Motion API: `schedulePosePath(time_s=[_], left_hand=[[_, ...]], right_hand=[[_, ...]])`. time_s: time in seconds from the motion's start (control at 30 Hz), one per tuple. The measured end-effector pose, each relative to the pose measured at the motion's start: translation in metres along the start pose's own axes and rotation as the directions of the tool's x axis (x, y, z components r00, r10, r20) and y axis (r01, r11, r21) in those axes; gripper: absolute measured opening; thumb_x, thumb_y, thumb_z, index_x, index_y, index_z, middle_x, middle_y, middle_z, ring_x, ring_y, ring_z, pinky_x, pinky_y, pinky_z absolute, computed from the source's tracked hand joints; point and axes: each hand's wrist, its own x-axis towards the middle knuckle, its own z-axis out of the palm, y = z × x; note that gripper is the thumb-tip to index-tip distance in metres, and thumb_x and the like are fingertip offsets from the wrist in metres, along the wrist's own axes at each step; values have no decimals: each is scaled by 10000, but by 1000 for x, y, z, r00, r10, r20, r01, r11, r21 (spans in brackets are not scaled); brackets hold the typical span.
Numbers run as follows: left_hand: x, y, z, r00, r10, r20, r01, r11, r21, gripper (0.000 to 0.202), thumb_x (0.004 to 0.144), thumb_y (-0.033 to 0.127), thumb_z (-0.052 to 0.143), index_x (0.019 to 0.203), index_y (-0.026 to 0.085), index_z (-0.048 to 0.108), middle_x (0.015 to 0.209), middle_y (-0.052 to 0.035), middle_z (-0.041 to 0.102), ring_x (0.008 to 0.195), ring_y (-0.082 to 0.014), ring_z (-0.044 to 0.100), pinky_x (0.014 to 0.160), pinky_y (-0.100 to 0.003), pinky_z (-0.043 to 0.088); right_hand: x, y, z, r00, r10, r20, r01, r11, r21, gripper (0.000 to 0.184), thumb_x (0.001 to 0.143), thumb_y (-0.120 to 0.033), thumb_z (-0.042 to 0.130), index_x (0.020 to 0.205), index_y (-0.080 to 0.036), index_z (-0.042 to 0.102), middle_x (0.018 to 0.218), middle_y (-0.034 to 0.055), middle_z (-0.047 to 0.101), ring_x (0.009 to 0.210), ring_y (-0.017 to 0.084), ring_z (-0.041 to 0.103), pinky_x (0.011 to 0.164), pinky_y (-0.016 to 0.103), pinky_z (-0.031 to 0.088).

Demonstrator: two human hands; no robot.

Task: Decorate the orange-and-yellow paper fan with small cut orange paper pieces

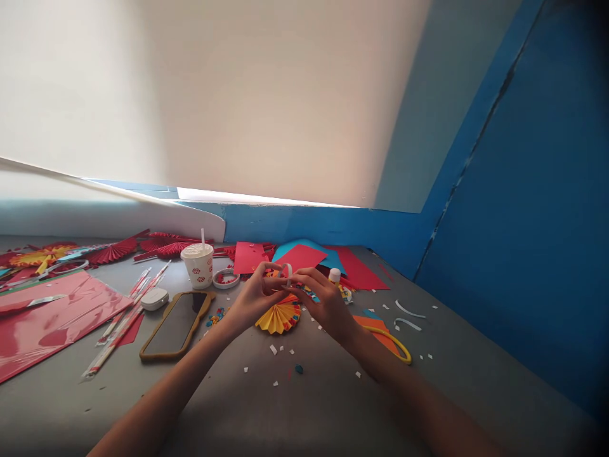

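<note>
My left hand (257, 295) and my right hand (326, 301) meet over the middle of the table. Between their fingertips is a narrow white ring (287, 271), which looks like a roll of tape. The left fingers curl round its side, and those of the right pinch at its near edge. Just below the hands lies a pleated yellow paper fan (277, 319) with red and orange bits on it, partly hidden by them. A glue stick (334, 275) with a white cap stands behind my right hand.
Left are a phone (174, 327), earbud case (155, 299), wrapped sticks (124, 324), paper cup (197, 265) and white ring (226, 278). Red sheets (354, 266) lie behind. Yellow-handled scissors (404, 351), white strips (410, 311) and paper scraps (273, 350) are nearer. A blue wall (518, 222) bounds the right.
</note>
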Motion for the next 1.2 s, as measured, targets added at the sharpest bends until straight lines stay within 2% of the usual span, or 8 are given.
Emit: schedulePosePath(time_s=[0.13,0.3,0.47,0.73,0.9,0.97,1.07,1.2], left_hand=[[0,2,-1,1000,-26,-12,26,1000,11,369,824,332,698,1103,180,511,1044,-96,731,991,-241,689,874,-367,524],[0,4,0,995,-84,48,84,996,17,311,822,394,684,1004,141,677,1051,-95,723,1038,-270,665,902,-359,518],[-1,6,3,986,-131,105,130,991,10,322,833,410,673,1022,150,694,1051,-87,726,1046,-264,659,898,-339,509],[-3,11,2,986,-152,62,143,981,133,355,863,453,620,1046,158,689,1043,-90,728,1020,-254,661,848,-312,504],[4,11,-26,990,-139,-9,134,931,340,318,924,384,568,1125,148,635,1095,-83,695,1037,-228,646,920,-417,502],[5,7,-43,985,-145,-93,172,868,465,288,935,353,560,1129,148,615,1149,-87,647,1032,-229,629,903,-451,508],[1,-7,-67,960,-183,-213,277,736,618,250,937,310,560,1147,182,602,1205,-83,604,1029,-226,612,876,-419,523],[-4,-20,-82,944,-232,-234,328,618,715,278,932,299,569,1182,178,579,1211,-90,596,1020,-224,616,858,-420,532]], right_hand=[[1,-3,-1,999,35,-9,-35,999,34,174,961,-281,546,1070,-174,628,1110,60,649,981,194,633,872,411,520],[0,-1,1,997,76,-13,-75,993,95,165,963,-288,542,1026,-165,630,1038,49,658,886,169,644,798,368,543],[-2,3,6,992,124,13,-124,979,159,182,959,-299,548,1061,-166,618,1059,54,648,873,168,642,766,355,549],[3,1,-1,970,243,28,-237,902,361,210,959,-321,548,1069,-154,613,1020,49,656,828,160,650,731,342,556],[8,5,-12,942,335,-20,-283,823,492,243,960,-343,543,1102,-154,597,1025,50,650,834,167,651,732,350,556],[9,6,-13,934,356,-6,-302,799,520,244,954,-339,555,1105,-153,596,1028,50,649,839,169,651,732,352,557],[9,5,-12,930,366,28,-320,773,547,230,948,-330,566,1086,-152,607,1036,52,651,871,177,649,768,370,550],[8,2,-11,923,376,84,-356,747,561,218,944,-326,572,1069,-153,615,1046,53,652,888,180,646,789,379,543]])
